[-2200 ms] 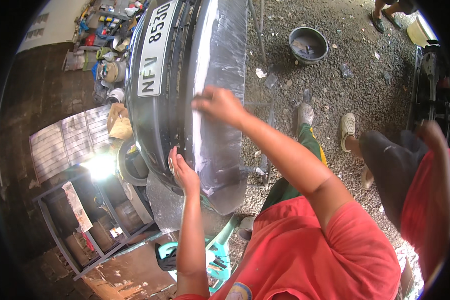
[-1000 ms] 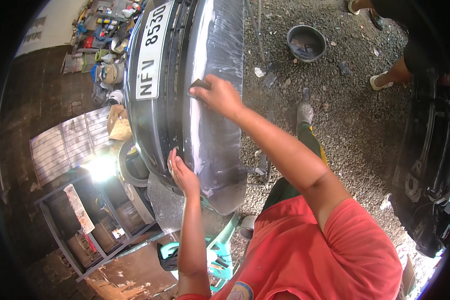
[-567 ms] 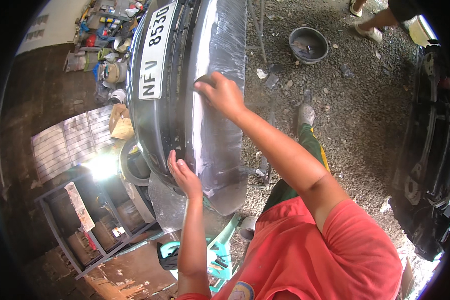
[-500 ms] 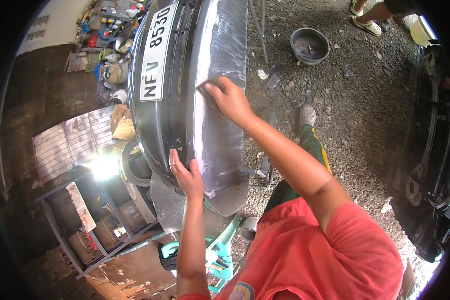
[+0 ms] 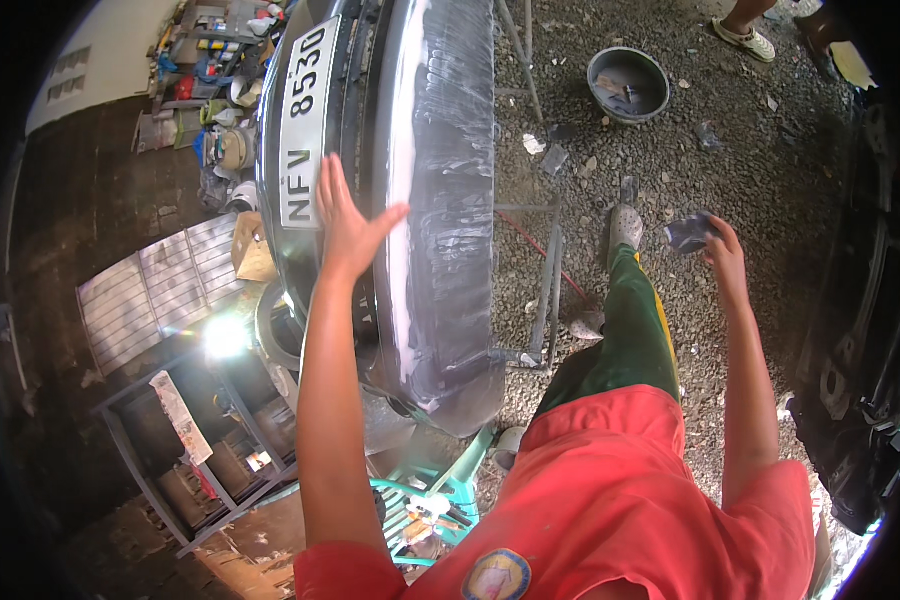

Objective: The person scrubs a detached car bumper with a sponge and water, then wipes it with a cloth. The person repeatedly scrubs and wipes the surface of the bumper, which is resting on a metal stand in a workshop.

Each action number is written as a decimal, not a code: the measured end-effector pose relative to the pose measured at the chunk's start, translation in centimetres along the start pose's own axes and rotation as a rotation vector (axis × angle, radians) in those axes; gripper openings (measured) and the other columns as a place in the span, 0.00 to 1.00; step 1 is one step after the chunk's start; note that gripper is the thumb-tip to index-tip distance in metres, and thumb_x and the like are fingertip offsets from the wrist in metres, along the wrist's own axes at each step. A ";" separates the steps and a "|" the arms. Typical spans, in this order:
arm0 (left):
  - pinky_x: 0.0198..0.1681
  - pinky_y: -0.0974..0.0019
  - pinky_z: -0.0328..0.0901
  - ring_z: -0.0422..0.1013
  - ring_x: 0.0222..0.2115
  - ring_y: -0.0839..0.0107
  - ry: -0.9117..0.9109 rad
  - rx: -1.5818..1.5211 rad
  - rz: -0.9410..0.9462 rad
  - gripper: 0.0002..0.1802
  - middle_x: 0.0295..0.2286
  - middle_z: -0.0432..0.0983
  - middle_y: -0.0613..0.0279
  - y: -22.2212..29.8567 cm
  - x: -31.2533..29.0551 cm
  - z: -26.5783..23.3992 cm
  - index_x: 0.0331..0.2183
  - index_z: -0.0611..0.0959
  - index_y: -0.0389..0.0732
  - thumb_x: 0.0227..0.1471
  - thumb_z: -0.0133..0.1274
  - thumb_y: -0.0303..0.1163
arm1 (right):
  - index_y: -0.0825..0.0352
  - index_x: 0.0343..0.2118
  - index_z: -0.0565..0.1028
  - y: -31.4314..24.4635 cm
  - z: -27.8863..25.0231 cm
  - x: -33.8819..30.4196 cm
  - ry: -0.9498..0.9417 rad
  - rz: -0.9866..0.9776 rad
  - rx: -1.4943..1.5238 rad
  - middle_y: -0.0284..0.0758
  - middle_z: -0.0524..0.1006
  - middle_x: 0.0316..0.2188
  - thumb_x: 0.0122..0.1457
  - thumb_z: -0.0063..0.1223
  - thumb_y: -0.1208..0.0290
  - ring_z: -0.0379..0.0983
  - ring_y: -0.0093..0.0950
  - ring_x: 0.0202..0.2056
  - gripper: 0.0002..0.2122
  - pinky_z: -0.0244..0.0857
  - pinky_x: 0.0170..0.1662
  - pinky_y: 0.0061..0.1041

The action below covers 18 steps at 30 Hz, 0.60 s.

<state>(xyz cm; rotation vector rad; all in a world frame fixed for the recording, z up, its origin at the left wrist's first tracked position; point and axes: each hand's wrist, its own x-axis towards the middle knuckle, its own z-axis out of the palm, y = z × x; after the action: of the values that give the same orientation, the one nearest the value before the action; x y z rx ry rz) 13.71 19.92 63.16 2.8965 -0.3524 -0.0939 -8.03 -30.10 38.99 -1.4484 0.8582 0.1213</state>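
Note:
A dark car bumper (image 5: 450, 190) runs down the middle, its face scuffed grey and streaked white along a ridge. My left hand (image 5: 348, 228) lies on it with fingers spread, the fingertips beside the white licence plate (image 5: 310, 120) and the thumb reaching to the white strip. Away to the right, over the gravel, my right hand (image 5: 727, 255) pinches a dark piece of sandpaper (image 5: 688, 233) by one edge. It is apart from the bumper.
A round basin (image 5: 628, 85) with water and dark pieces in it stands on the gravel. Metal stand legs (image 5: 550, 290) are under the bumper. At right is another black car part (image 5: 855, 300); a green plastic stool (image 5: 460, 490) is below. Another person's foot (image 5: 745, 40) shows at top right.
My right hand has left the bumper with the sandpaper and swung right over the gravel. My left hand has slid up the bumper to the plate.

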 end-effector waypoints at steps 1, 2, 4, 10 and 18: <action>0.70 0.46 0.36 0.34 0.69 0.45 0.023 0.012 0.010 0.69 0.68 0.37 0.40 -0.2 2.0 0.1 0.68 0.43 0.38 0.42 0.68 0.55 | 0.65 0.51 0.75 -0.2 -1.0 -1.2 0.038 0.038 0.080 0.28 0.77 0.41 0.62 0.55 0.71 0.72 0.26 0.43 0.15 0.66 0.48 0.27; 0.70 0.46 0.36 0.34 0.69 0.45 0.053 0.009 0.026 0.68 0.68 0.38 0.40 -0.3 4.0 0.2 0.68 0.43 0.38 0.42 0.67 0.57 | 0.65 0.53 0.74 1.1 -2.3 -1.4 0.048 0.034 -0.037 0.30 0.77 0.42 0.61 0.55 0.72 0.72 0.26 0.44 0.17 0.66 0.48 0.28; 0.69 0.47 0.36 0.36 0.68 0.45 0.098 -0.008 0.019 0.66 0.67 0.40 0.40 -0.1 7.9 0.7 0.68 0.45 0.36 0.45 0.65 0.59 | 0.66 0.56 0.72 6.2 -6.6 -0.3 0.077 0.019 -0.276 0.32 0.77 0.42 0.60 0.56 0.73 0.72 0.25 0.46 0.20 0.66 0.47 0.30; 0.69 0.47 0.40 0.39 0.68 0.45 0.115 -0.183 -0.013 0.59 0.67 0.42 0.40 1.1 8.0 3.1 0.67 0.50 0.34 0.49 0.64 0.54 | 0.68 0.54 0.69 14.0 -13.4 -0.7 0.478 -0.496 -1.032 0.43 0.78 0.43 0.60 0.56 0.72 0.76 0.41 0.44 0.19 0.68 0.48 0.37; 0.68 0.47 0.42 0.39 0.68 0.48 0.102 -0.224 -0.116 0.53 0.67 0.40 0.44 -0.9 -5.6 1.8 0.67 0.52 0.39 0.50 0.66 0.38 | 0.64 0.51 0.70 1.5 -1.7 -1.8 0.138 -0.056 -0.045 0.34 0.78 0.37 0.57 0.61 0.71 0.72 0.19 0.30 0.18 0.65 0.30 0.18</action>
<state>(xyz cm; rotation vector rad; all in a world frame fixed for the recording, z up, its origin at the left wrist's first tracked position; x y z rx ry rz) 8.29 21.78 61.45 2.6859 -0.1447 -0.0036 -10.86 -30.65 38.96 -1.5348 0.9308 -0.0015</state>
